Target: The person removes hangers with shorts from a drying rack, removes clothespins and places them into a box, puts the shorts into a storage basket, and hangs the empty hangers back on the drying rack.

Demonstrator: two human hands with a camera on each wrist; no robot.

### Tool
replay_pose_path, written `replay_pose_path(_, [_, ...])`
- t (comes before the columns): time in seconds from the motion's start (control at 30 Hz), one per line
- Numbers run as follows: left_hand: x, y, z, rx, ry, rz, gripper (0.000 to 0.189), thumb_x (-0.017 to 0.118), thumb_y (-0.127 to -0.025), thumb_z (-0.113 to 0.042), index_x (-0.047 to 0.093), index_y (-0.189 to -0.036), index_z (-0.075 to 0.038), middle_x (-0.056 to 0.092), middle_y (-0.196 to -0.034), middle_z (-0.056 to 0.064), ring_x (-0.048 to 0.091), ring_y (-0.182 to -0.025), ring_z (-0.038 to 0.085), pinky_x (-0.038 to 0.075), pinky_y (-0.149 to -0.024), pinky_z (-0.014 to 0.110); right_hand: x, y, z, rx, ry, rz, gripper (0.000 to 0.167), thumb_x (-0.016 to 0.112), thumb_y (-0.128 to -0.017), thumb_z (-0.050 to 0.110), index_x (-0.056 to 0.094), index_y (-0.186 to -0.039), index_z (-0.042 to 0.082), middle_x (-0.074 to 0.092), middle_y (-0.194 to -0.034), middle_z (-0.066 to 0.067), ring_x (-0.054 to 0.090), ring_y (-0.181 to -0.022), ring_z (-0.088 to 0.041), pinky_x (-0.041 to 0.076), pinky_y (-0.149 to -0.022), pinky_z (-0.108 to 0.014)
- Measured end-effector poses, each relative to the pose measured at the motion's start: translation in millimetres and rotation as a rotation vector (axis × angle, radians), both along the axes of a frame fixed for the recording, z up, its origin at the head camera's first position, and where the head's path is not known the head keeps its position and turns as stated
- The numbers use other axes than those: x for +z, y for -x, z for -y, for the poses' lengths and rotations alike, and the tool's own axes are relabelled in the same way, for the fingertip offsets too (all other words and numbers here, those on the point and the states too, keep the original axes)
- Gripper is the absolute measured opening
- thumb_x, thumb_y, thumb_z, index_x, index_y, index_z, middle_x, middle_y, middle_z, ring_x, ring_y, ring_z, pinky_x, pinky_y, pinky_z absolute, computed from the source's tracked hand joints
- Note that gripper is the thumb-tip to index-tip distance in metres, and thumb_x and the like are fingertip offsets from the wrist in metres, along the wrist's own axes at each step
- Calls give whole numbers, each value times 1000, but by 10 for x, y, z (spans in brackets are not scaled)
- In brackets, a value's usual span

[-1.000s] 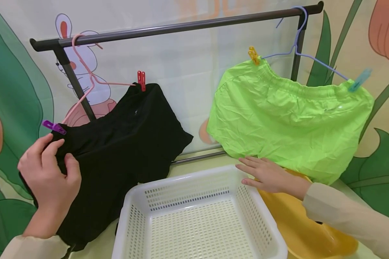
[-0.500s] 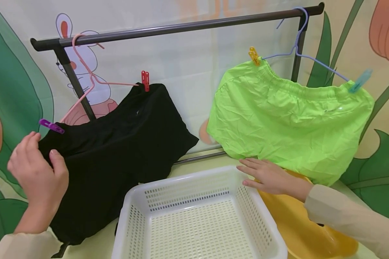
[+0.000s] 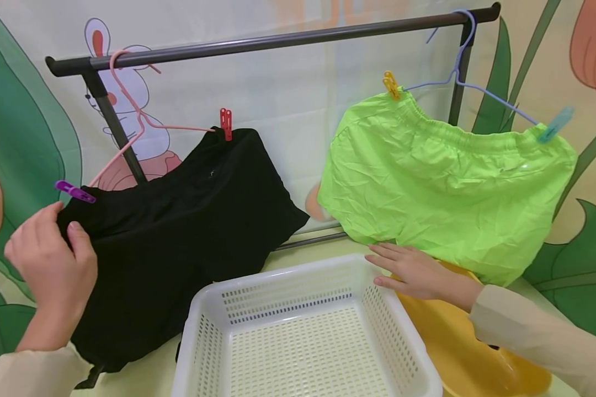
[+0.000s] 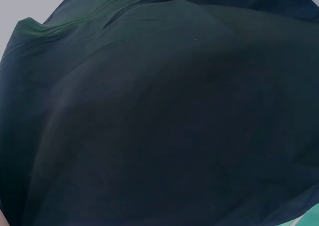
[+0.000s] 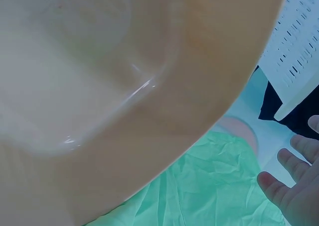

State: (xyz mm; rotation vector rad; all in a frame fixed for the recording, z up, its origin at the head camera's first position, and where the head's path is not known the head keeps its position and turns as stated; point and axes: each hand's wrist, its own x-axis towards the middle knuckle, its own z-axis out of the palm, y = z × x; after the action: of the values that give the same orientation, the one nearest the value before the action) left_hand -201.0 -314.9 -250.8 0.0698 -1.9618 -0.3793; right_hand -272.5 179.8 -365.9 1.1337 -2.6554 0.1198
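Black shorts hang from a pink hanger by a purple clothespin and a red clothespin. My left hand is at their left edge below the purple clothespin, fingers slightly bent and thumb apart, overlapping the dark cloth. That cloth fills the left wrist view. Over the back right corner of the white basket, my right hand has its fingers spread and holds nothing. Just behind it hang lime green shorts, pinned by a yellow clothespin and a blue clothespin.
A dark metal rack spans the back, with a lilac hanger at its right end. Beside the basket, a yellow basin sits under the right forearm. Behind everything is a cartoon-printed backdrop.
My left hand has drawn a little left and away from the waistband. The black shorts' purple clothespin has shifted left, the red one right. My right hand has barely moved.
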Motion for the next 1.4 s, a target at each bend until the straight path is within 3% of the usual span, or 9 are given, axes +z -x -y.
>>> replay_pose_path(0.8, [100,16,-1,100,-27,135,36,34,-95,-18,48,-118,5,50,-113,28,39,-103,42,28,-89,53,-7,-15,-51,-4,27,3,52,49,-88,40,45,-130,9,39,-137,-12,37,-125,-31,33,-97,-49])
replay_pose_path(1.23, [127,2,-33,113,-15,192,34,35,-94,-15,49,-117,7,49,-111,29,39,-102,42,28,-89,53,-9,-19,-64,-3,20,6,53,48,-88,41,44,-130,9,39,-137,-13,36,-125,-31,32,-98,-48])
replay_pose_path(1.4, [125,9,-35,106,-12,177,34,36,-94,-14,49,-116,7,49,-109,29,39,-101,41,28,-88,53,-23,-15,-78,-3,18,0,54,48,-88,41,44,-130,9,39,-137,-13,36,-125,-31,32,-98,-47])
